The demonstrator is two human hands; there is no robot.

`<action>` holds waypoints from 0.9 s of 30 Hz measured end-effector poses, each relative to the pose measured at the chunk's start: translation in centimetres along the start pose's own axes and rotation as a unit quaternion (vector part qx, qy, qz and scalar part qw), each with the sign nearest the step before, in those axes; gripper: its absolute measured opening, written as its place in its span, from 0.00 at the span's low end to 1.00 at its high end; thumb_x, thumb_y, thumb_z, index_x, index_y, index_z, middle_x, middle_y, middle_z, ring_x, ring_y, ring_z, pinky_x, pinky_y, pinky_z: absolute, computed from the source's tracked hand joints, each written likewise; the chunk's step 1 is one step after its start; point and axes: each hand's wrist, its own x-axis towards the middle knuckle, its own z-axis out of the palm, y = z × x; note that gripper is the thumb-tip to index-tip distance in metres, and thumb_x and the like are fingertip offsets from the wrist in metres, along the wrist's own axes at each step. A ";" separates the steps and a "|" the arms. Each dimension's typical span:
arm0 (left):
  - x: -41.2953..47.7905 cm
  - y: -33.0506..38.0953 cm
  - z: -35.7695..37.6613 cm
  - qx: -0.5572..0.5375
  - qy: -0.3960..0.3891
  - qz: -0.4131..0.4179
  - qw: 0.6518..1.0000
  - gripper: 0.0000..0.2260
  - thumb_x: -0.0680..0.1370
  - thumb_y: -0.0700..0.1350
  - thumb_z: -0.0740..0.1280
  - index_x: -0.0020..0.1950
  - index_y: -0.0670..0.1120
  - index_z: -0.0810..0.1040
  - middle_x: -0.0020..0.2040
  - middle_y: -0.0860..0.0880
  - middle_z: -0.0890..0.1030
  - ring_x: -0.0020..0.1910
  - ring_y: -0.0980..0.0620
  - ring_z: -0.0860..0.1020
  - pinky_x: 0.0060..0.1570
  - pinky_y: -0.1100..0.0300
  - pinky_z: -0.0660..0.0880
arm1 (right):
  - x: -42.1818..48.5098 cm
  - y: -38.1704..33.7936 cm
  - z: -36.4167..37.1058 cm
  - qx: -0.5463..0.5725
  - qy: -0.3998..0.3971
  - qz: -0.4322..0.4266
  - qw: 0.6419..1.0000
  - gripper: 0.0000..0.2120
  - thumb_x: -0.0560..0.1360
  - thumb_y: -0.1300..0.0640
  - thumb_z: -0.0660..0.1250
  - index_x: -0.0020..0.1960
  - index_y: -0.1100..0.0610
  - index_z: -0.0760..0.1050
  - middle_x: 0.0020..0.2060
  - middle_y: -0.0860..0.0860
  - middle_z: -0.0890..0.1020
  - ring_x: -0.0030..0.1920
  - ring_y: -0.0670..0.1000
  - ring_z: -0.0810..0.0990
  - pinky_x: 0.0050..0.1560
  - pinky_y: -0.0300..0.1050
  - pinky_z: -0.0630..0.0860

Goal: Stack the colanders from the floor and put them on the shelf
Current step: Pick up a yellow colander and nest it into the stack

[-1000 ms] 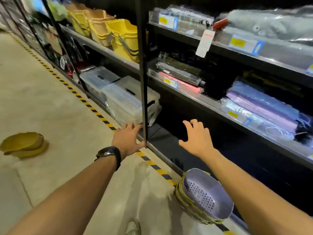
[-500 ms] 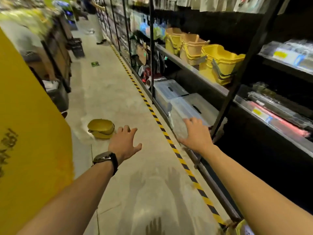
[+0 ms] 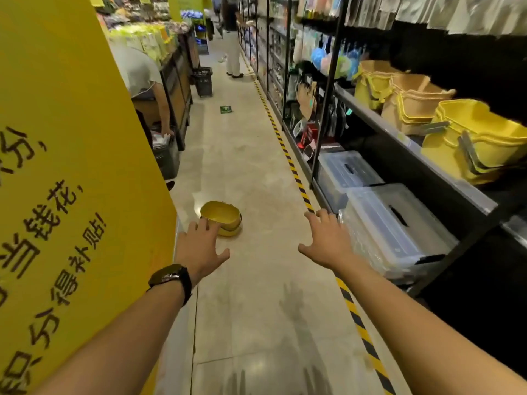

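Colander (image 3: pixel 221 219), yellow and perhaps two nested (I cannot tell), lies on the floor (image 3: pixel 256 295) close to the big yellow sign (image 3: pixel 71 166), well apart from the shelf (image 3: pixel 370 115) on the right.

The largest change is the view. A second ago it faced the shelf, with a stack of colanders at the shelf's foot beside the right forearm. It has since swung left to look down the aisle. That stack is out of the picture now, and the yellow colander, which was far off at the left edge, sits nearly mid-picture. I judge that the person has turned from the stack to fetch this one, so gathering is the step in hand and nothing is on the shelf yet.

Both arms reach forward. The left hand (image 3: pixel 204 248) is wide open with its fingers (image 3: pixel 205 226) spread. Their tips overlap the colander's near rim in the picture, but whether they touch it I cannot tell. It holds nothing. The right hand (image 3: pixel 328 242) is also spread and empty, hanging in the air just beside a clear storage box (image 3: pixel 393 223) and over the striped floor tape (image 3: pixel 302 192). A dark watch (image 3: pixel 171 276) sits on the left wrist.
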 end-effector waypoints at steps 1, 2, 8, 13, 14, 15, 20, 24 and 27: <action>0.7 0.0 0.0 0.002 0.001 -0.001 1.000 0.30 0.75 0.66 0.63 0.73 0.53 0.65 0.65 0.47 0.71 0.63 0.47 0.69 0.56 0.51 0.75 | 0.9 0.0 0.1 0.002 0.000 -0.007 1.000 0.37 0.72 0.40 0.67 0.75 0.51 0.58 0.70 0.55 0.65 0.69 0.58 0.64 0.66 0.55 0.66; 1.6 0.0 0.1 0.004 -0.001 -0.004 1.000 0.30 0.75 0.66 0.63 0.73 0.53 0.65 0.65 0.47 0.71 0.63 0.47 0.69 0.56 0.51 0.75 | 2.1 0.1 0.2 0.001 -0.002 -0.016 1.000 0.37 0.72 0.40 0.67 0.76 0.51 0.58 0.70 0.55 0.65 0.69 0.58 0.64 0.66 0.55 0.65; 6.6 0.4 0.6 0.013 -0.013 -0.048 0.999 0.31 0.75 0.65 0.62 0.76 0.54 0.62 0.64 0.48 0.71 0.63 0.47 0.69 0.57 0.53 0.74 | 9.1 0.8 1.8 -0.019 -0.039 -0.056 0.997 0.36 0.72 0.42 0.67 0.75 0.51 0.58 0.70 0.55 0.64 0.70 0.58 0.63 0.66 0.55 0.65; 9.4 -0.5 1.7 0.007 -0.034 -0.070 0.997 0.31 0.76 0.64 0.62 0.76 0.53 0.62 0.65 0.48 0.71 0.64 0.47 0.69 0.57 0.53 0.73 | 13.5 -1.0 4.1 -0.019 -0.075 -0.088 0.993 0.36 0.72 0.41 0.66 0.75 0.51 0.57 0.71 0.55 0.63 0.70 0.58 0.63 0.66 0.56 0.65; 10.1 -0.9 2.0 0.004 -0.037 -0.073 0.997 0.31 0.77 0.64 0.62 0.76 0.52 0.62 0.65 0.48 0.71 0.64 0.47 0.69 0.58 0.53 0.73 | 14.5 -1.5 4.4 -0.021 -0.081 -0.091 0.992 0.36 0.72 0.41 0.66 0.75 0.51 0.57 0.71 0.55 0.63 0.70 0.58 0.63 0.66 0.56 0.65; 10.8 -1.3 2.2 0.003 -0.040 -0.075 0.996 0.31 0.77 0.64 0.61 0.76 0.52 0.62 0.66 0.48 0.71 0.65 0.47 0.68 0.58 0.53 0.73 | 15.5 -2.0 4.7 -0.022 -0.084 -0.095 0.992 0.36 0.72 0.41 0.66 0.75 0.51 0.57 0.71 0.55 0.63 0.70 0.58 0.63 0.66 0.56 0.65; 15.6 -5.1 3.4 0.025 -0.051 -0.085 0.995 0.31 0.77 0.65 0.60 0.76 0.52 0.62 0.67 0.47 0.70 0.65 0.47 0.68 0.60 0.52 0.71 | 21.3 -5.3 6.8 -0.045 -0.086 -0.132 0.986 0.36 0.72 0.41 0.67 0.74 0.51 0.58 0.70 0.55 0.65 0.68 0.58 0.65 0.64 0.55 0.66; 21.2 -9.2 4.2 0.036 -0.048 -0.081 0.995 0.30 0.77 0.65 0.60 0.75 0.52 0.63 0.66 0.47 0.70 0.65 0.47 0.68 0.59 0.52 0.70 | 26.9 -8.6 8.0 -0.046 -0.094 -0.135 0.985 0.36 0.72 0.41 0.67 0.75 0.52 0.58 0.71 0.55 0.64 0.69 0.58 0.64 0.66 0.55 0.65; 25.3 -12.0 4.9 0.043 -0.052 -0.079 0.995 0.31 0.76 0.65 0.60 0.75 0.52 0.63 0.66 0.47 0.71 0.64 0.46 0.69 0.58 0.51 0.70 | 30.6 -10.7 9.1 -0.039 -0.104 -0.128 0.985 0.36 0.72 0.42 0.66 0.75 0.52 0.57 0.71 0.55 0.63 0.69 0.58 0.63 0.66 0.56 0.64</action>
